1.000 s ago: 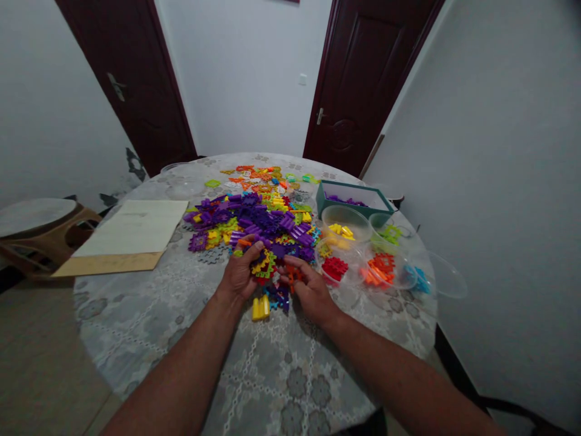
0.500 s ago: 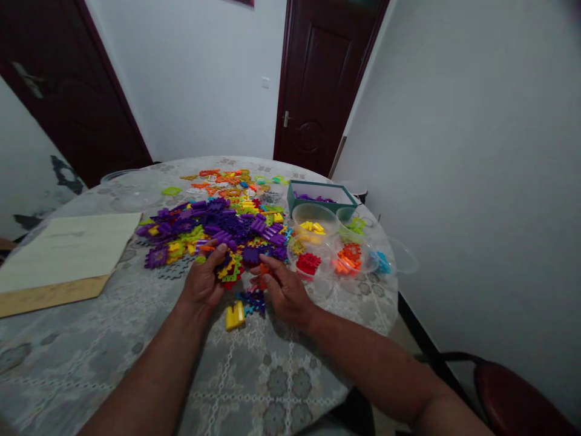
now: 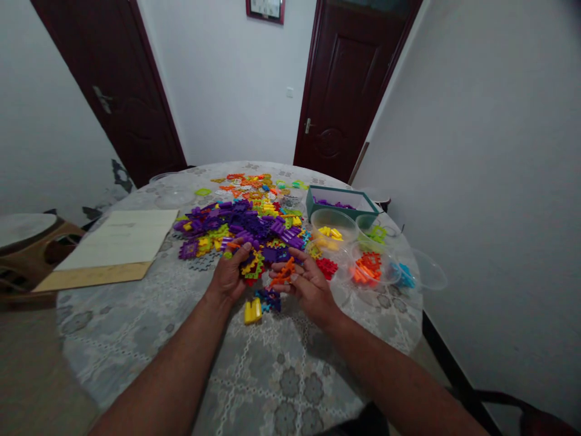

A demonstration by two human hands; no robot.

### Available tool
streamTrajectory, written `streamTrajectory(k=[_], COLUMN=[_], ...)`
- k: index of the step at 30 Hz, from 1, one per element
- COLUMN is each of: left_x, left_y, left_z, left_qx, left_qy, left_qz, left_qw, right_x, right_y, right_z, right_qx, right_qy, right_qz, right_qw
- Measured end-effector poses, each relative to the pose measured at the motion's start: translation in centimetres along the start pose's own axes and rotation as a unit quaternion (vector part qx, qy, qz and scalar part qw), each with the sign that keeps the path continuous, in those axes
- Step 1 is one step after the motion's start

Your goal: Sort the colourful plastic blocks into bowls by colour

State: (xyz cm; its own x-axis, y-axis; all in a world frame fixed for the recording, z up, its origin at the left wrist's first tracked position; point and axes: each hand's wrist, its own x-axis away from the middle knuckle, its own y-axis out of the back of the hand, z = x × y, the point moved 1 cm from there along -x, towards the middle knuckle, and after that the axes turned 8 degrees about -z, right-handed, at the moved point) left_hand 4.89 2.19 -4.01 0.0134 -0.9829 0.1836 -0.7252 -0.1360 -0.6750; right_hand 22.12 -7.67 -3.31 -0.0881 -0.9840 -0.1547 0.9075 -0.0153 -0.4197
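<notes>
- Head view, the work in hand: both hands are at the near edge of a heap of plastic interlocking pieces [image 3: 247, 225] on the round worktop [image 3: 272, 375]. By the look of it, pieces are being picked out of the heap by colour.
- The right hand [image 3: 309, 289] is palm-up and half closed. Its thumb and fingers pinch a few orange pieces [image 3: 282, 274], raised just off the cloth at the heap's near edge.
- The left hand [image 3: 228, 277] lies palm-down, thumb out, with its fingers on a yellow, green and red cluster [image 3: 252, 265]. I cannot tell whether it grips anything.
- Judgement: the orange pieces look toothed and apt to snag on their neighbours, so getting them clear calls for a firm pinch and a straight lift.
- Between the wrists lie a yellow block [image 3: 253, 310] and some blue and purple pieces [image 3: 269, 298].
- Materials and shapes: the pieces are hard, glossy, flat plates with notched edges, and purple is the commonest colour.
- To the right, clear thin-walled round bowls hold yellow pieces [image 3: 330, 232], green pieces [image 3: 376, 232] and orange ones [image 3: 368, 268]. Red pieces [image 3: 326, 266] and blue pieces [image 3: 405, 278] sit beside them.
- A teal box [image 3: 341, 195] behind holds purple ones.
- A patterned grey cloth covers the worktop, and a flat cardboard sheet [image 3: 113, 245] lies on its left side.
</notes>
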Motion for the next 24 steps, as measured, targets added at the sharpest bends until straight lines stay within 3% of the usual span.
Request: streamTrajectory(k=[5, 14, 20, 24], left_x=[-0.2, -0.1, -0.4, -0.2], left_y=[0.1, -0.1, 0.1, 0.0], left_z=[0.1, -0.1, 0.2, 0.0], left_qx=[-0.002, -0.027, -0.037, -0.047], left_qy=[0.002, 0.007, 0.010, 0.017], left_qz=[0.000, -0.015, -0.007, -0.010], left_qw=[1.000, 0.999, 0.999, 0.999], right_x=[0.1, 1.1, 0.7, 0.2], right_y=[-0.1, -0.2, 0.8, 1.8], right_z=[0.1, 2.2, 3.9, 5.4], right_qx=[0.055, 0.234, 0.269, 0.317], right_qy=[0.025, 0.191, 0.290, 0.368], right_qz=[0.000, 0.034, -0.040, -0.125], right_qw=[0.998, 0.953, 0.918, 0.865])
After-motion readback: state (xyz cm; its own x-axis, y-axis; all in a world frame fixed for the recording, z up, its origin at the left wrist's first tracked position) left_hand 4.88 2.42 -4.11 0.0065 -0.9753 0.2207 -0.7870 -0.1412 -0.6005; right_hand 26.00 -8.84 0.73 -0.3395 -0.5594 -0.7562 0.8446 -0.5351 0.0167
